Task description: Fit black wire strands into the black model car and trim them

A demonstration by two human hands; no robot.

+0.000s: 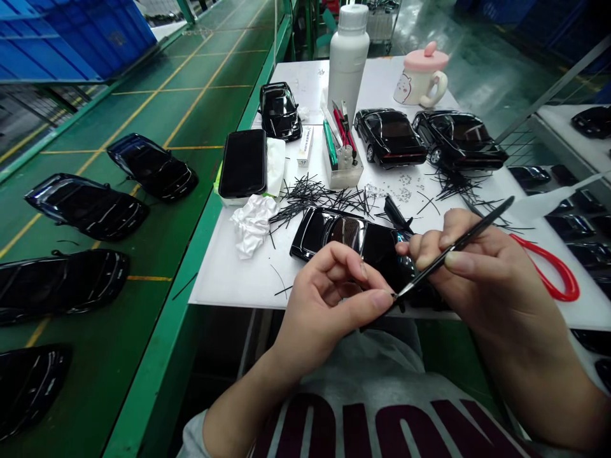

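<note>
My right hand grips black tweezers with a silver tip, which points down to the left. That tip meets the thumb and fingertips of my left hand, which are pinched together on a small black piece, mostly hidden. Just beyond both hands, a glossy black model car lies on the white table. A dark flap-like part stands up from its far side. My hands cover much of its near right end.
Thin black strips are heaped behind the car. Around them are a phone, crumpled tissue, a tool box, a white bottle, a lidded mug, a red loop handle and more black cars. Several cars stand on the green surface leftward.
</note>
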